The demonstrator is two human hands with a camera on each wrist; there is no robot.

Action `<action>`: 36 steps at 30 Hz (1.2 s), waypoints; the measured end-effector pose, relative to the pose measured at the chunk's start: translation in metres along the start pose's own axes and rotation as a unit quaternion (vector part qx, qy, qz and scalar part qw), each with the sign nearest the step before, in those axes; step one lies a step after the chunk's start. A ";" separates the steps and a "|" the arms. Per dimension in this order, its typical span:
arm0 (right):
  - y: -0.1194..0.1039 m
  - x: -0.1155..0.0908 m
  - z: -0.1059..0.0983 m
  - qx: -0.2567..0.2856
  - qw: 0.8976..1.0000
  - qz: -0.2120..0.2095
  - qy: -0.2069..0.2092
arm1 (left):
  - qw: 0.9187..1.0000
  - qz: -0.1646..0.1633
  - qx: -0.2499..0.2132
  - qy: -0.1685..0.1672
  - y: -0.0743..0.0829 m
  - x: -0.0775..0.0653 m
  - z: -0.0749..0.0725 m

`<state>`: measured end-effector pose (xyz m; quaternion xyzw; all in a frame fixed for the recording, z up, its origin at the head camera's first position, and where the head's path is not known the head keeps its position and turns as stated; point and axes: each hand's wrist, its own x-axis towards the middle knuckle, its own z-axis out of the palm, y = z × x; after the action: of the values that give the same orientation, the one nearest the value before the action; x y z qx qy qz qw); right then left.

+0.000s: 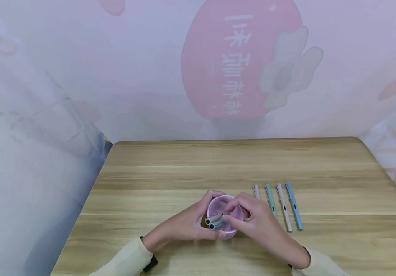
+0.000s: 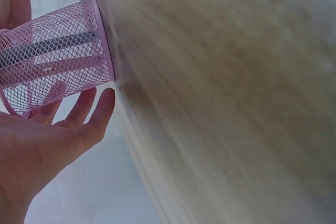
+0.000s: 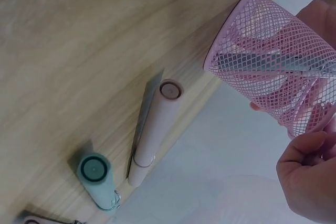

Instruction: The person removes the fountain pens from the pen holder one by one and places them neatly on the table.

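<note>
A pink mesh pen cup (image 1: 240, 214) stands tilted over the table, its mouth toward the head camera. Curved around its side, my left hand (image 1: 198, 224) holds it. A greyish-pink pen (image 1: 213, 219) and a green pen (image 1: 216, 225) are inside, their ends leaning on the left rim; through the mesh their bodies (image 2: 47, 48) reach toward the base. My right hand (image 1: 258, 216) has its curled index finger and thumb inside the mouth, pinching the greyish-pink pen. The contact is partly hidden by the fingers; in the right wrist view this hand (image 3: 310, 174) is beside the rim.
Right of the cup lie a pale pink pen (image 1: 256, 191), a green pen (image 1: 271, 199), another pink pen (image 1: 283, 207) and a blue pen (image 1: 294, 205), roughly side by side. They rest on the wooden table (image 1: 184, 165). A printed cloth (image 1: 142, 76) hangs behind the table.
</note>
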<state>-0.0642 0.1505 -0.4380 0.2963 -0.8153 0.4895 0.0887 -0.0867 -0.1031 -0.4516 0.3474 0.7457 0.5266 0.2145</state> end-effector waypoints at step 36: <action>0.002 0.017 -0.006 -0.066 0.981 -0.046 -0.176 | 1.000 -0.001 0.003 -0.011 -0.001 0.001 0.001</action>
<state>-0.0801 0.1496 -0.4286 0.4084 -0.8342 0.3703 -0.0139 -0.0873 -0.1016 -0.4523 0.3531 0.7453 0.5201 0.2223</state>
